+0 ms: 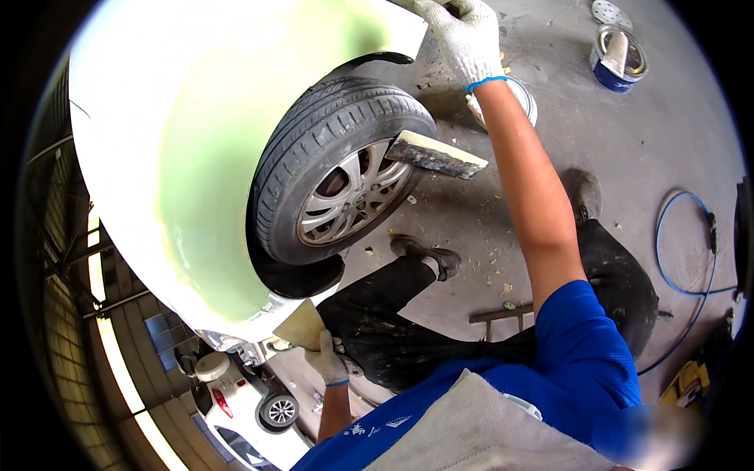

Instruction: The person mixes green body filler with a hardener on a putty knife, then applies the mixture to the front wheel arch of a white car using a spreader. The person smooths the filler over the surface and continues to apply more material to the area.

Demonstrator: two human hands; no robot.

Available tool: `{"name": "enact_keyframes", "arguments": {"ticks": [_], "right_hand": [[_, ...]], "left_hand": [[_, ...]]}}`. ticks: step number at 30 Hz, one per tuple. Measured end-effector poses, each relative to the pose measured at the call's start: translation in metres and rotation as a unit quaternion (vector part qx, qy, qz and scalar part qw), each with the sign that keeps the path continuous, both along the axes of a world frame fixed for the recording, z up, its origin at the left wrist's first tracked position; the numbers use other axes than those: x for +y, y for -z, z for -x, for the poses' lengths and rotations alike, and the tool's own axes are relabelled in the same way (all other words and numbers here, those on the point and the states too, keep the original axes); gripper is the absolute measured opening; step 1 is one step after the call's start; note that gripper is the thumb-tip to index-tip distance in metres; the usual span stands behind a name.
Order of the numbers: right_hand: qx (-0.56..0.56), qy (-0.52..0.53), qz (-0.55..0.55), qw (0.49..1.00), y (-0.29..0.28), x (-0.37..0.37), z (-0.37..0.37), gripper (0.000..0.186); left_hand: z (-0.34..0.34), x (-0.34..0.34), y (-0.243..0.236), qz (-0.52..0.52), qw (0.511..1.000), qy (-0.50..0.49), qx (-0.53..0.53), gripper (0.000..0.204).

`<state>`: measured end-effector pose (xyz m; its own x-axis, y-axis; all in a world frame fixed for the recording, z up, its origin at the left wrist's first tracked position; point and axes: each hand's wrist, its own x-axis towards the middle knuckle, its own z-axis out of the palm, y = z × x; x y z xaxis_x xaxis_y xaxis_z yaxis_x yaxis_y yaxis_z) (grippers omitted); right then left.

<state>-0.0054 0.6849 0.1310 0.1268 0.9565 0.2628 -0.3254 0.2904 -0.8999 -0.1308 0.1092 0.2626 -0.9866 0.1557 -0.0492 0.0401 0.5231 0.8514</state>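
My right hand (469, 43), in a white knit glove with a blue cuff, is at the top edge beside the corner of a car's body panel (188, 149). Its fingers are bent around a small dark thing, mostly cut off by the frame. The panel is white with pale green-yellow patches. Low down, my gloved left hand (327, 363) grips a flat tan putty spreader (301, 324) close to the panel's lower end. In front of the wheel (345, 177) is a flat slab (437, 155) with pale yellow filler on top and a dark edge; its support is hidden.
Right of the wheel stands a round tub (520, 102), partly behind my forearm. A blue-based can (619, 63) holds a pale tool. A blue hose (664, 216) curls on the debris-strewn floor at right. Another white car (259, 428) is at lower left.
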Motion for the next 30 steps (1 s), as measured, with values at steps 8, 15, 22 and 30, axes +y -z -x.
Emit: {"name": "enact_keyframes", "arguments": {"ticks": [8,15,22,30], "right_hand": [[-0.121,0.048,-0.096,0.987,-0.002,0.006,0.041,0.010],[-0.171,0.065,-0.147,0.972,-0.009,0.010,0.049,0.010],[-0.194,0.075,-0.166,0.964,-0.012,0.011,0.052,0.010],[-0.207,0.092,-0.174,0.958,-0.008,0.013,0.051,0.010]], "left_hand": [[-0.019,0.019,-0.004,0.033,0.998,-0.048,-0.002,0.018],[-0.020,0.028,-0.007,0.078,0.996,-0.043,0.009,0.020],[-0.024,0.025,-0.006,0.060,0.997,-0.043,0.009,0.020],[-0.020,0.021,-0.005,0.072,0.997,-0.038,0.019,0.020]]}}
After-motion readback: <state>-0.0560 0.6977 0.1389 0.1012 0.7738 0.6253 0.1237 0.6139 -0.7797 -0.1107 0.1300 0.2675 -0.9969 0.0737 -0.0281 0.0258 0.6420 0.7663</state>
